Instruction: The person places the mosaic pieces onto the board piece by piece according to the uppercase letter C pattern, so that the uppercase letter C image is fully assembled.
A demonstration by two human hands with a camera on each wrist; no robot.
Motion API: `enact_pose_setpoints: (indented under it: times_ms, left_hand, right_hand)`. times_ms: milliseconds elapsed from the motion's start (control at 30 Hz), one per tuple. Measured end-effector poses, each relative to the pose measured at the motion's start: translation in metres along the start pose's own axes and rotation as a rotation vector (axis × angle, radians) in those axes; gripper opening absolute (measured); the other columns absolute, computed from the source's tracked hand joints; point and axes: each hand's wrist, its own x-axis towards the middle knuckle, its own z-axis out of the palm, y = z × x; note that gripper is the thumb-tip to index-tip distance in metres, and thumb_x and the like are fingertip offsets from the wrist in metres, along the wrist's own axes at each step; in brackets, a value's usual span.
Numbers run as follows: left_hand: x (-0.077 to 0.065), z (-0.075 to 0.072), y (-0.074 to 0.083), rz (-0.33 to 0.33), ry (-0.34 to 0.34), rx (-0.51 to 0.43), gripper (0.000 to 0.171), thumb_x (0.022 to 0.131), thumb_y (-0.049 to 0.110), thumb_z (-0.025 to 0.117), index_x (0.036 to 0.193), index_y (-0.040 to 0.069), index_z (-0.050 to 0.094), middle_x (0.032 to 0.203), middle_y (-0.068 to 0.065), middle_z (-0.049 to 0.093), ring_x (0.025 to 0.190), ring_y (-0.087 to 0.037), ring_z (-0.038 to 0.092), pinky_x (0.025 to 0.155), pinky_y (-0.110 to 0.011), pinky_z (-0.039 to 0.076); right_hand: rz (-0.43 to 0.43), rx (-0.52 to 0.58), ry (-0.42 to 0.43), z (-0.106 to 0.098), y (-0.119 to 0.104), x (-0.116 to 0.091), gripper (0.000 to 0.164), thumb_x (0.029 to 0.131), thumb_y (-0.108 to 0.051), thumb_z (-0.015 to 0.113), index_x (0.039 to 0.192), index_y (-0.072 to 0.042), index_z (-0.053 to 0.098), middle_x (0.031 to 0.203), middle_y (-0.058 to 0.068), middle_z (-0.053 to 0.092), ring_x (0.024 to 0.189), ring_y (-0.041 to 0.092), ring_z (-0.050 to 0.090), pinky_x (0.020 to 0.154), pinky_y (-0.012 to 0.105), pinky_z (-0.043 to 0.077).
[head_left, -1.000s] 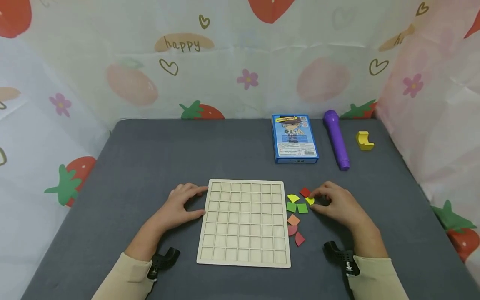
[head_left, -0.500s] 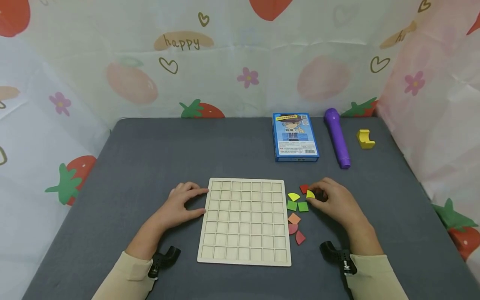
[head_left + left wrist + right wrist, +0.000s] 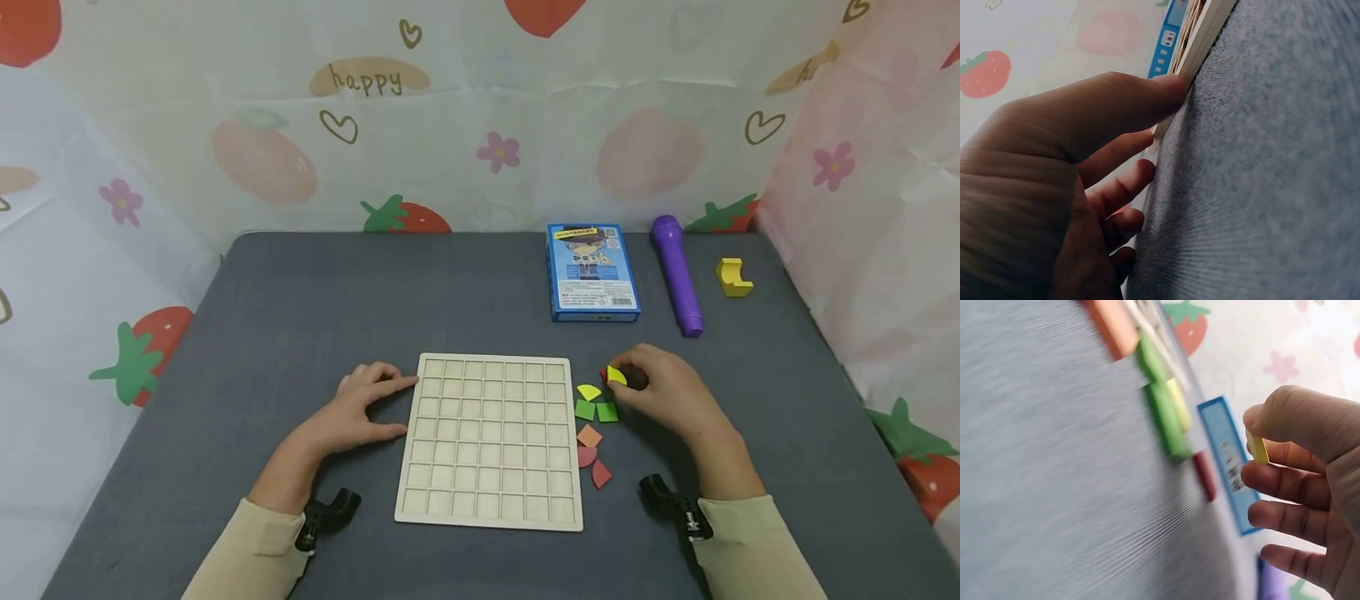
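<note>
My right hand (image 3: 669,390) pinches a yellow fan-shaped tile (image 3: 617,376) between thumb and index finger, raised off the table beside the board. In the right wrist view the same yellow tile (image 3: 1259,448) shows edge-on. My left hand (image 3: 354,417) touches the left edge of a pale wooden grid board (image 3: 487,442) with thumb and index fingertips; the other fingers bend loosely. Right of the board lie another yellow tile (image 3: 588,392), two green square tiles (image 3: 585,409), an orange square tile (image 3: 589,436) and two pinkish-red rounded tiles (image 3: 602,474). A red tile (image 3: 1204,477) is mostly hidden in the head view.
A blue box (image 3: 595,275) lies at the back of the dark grey table (image 3: 360,292). Beside it are a purple microphone-shaped object (image 3: 677,275) and a yellow block with a curved notch (image 3: 733,277). Strawberry-print cloth (image 3: 450,150) hangs behind and at both sides.
My right hand has lifted the yellow fan-shaped tile and moved it slightly left and away from me, past the red tile. The left hand stays at the board's edge.
</note>
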Motion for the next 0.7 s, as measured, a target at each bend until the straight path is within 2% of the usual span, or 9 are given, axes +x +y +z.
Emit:
enact_pose_setpoints:
  times_ms: [133, 333, 533, 700]
  left_hand:
    - [0.001, -0.001, 0.001, 0.004, -0.020, 0.020, 0.071, 0.088, 0.029, 0.084, 0.151, 0.011, 0.054, 0.130, -0.002, 0.049, 0.109, -0.022, 0.038, 0.092, -0.048, 0.026]
    - [-0.001, -0.002, 0.005, -0.002, -0.038, 0.056, 0.075, 0.087, 0.032, 0.085, 0.152, 0.011, 0.053, 0.133, -0.003, 0.048, 0.111, -0.023, 0.039, 0.094, -0.049, 0.027]
    - [-0.002, -0.003, 0.007, -0.004, -0.040, 0.077, 0.078, 0.085, 0.034, 0.086, 0.152, 0.013, 0.053, 0.133, -0.003, 0.047, 0.112, -0.023, 0.040, 0.094, -0.049, 0.028]
    - [-0.001, -0.004, 0.008, -0.011, -0.047, 0.078, 0.078, 0.084, 0.036, 0.087, 0.152, 0.013, 0.053, 0.134, -0.003, 0.047, 0.112, -0.023, 0.040, 0.095, -0.050, 0.029]
  right_hand:
    - [-0.024, 0.012, -0.003, -0.013, -0.012, 0.009, 0.027, 0.091, -0.019, 0.078, 0.115, -0.005, 0.075, 0.104, 0.008, 0.067, 0.091, 0.025, 0.059, 0.078, 0.044, 0.050]
    - [-0.086, 0.090, 0.024, -0.027, -0.032, 0.015, 0.025, 0.093, -0.015, 0.076, 0.116, -0.006, 0.074, 0.105, 0.007, 0.067, 0.092, 0.024, 0.057, 0.072, 0.041, 0.049]
    - [-0.153, 0.139, 0.049, -0.032, -0.052, 0.019, 0.023, 0.094, -0.012, 0.075, 0.116, -0.006, 0.074, 0.104, 0.006, 0.067, 0.090, 0.023, 0.056, 0.070, 0.040, 0.047]
    - [-0.195, 0.185, 0.052, -0.028, -0.065, 0.021, 0.023, 0.094, -0.011, 0.075, 0.117, -0.006, 0.075, 0.104, 0.005, 0.068, 0.088, 0.021, 0.055, 0.073, 0.041, 0.047]
